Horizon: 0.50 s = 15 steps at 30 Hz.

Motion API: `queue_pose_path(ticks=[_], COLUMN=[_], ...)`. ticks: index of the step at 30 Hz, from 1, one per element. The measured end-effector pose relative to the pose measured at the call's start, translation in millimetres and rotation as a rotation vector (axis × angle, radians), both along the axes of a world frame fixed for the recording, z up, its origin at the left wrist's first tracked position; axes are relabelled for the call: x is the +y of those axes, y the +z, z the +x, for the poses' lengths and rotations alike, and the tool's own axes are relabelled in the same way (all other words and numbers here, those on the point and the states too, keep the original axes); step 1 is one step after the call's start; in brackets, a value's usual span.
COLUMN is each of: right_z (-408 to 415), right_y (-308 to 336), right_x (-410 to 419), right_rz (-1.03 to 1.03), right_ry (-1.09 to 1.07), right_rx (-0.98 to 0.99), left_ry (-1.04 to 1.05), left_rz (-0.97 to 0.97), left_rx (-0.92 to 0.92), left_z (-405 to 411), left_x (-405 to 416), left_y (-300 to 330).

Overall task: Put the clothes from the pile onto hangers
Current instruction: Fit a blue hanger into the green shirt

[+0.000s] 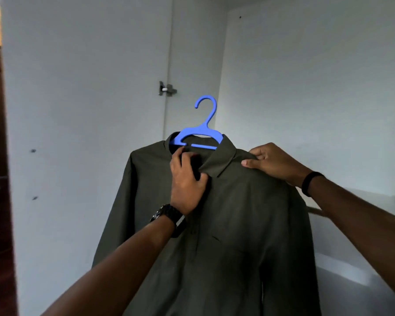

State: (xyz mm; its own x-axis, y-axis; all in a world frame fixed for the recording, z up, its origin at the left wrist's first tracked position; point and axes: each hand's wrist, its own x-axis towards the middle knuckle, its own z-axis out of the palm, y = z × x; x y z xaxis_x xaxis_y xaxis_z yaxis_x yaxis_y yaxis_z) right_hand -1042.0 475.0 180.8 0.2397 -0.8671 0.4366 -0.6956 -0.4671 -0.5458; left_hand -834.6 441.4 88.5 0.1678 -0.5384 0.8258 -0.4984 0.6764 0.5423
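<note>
Gripping the dark olive shirt (226, 224) at its collar opening, my left hand (187, 183) holds it up; my right hand (269, 163) pinches its shoulder. Inside the collar sits a blue hanger (200, 131), hook upright.

I see the shirt (226, 224) draped on the hanger (197, 135), hook above the collar. Left hand (187, 181) at collar front, right hand (271, 163) on the right shoulder; wall (78, 87) behind.

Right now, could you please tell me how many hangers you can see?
1: a blue plastic hanger inside the collar of the dark olive long-sleeved shirt, its hook free in the air. Others may be out of view.
</note>
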Motion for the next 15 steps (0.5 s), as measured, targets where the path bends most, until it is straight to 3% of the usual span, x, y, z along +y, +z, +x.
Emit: queue_pose_path(ticks=[5, 9, 15], right_z=[-53.7, -83.6, -109.6], right_y=[134.9, 229.8, 309.0], right_x=[19.7, 55.6, 95.0], right_rz=[-0.014, -0.040, -0.057], right_ry=[-0.191, -0.361, -0.482], right_rx=[0.043, 0.069, 0.032], left_ry=[-0.213, -0.143, -0.325], left_rz=[-0.002, -0.096, -0.112], left_rx=[-0.072, -0.055, -0.014], left_z=[-71.8, -127.1, -187.8], left_x=[-13.6, -12.9, -7.2], left_y=[137.2, 243.1, 335.2])
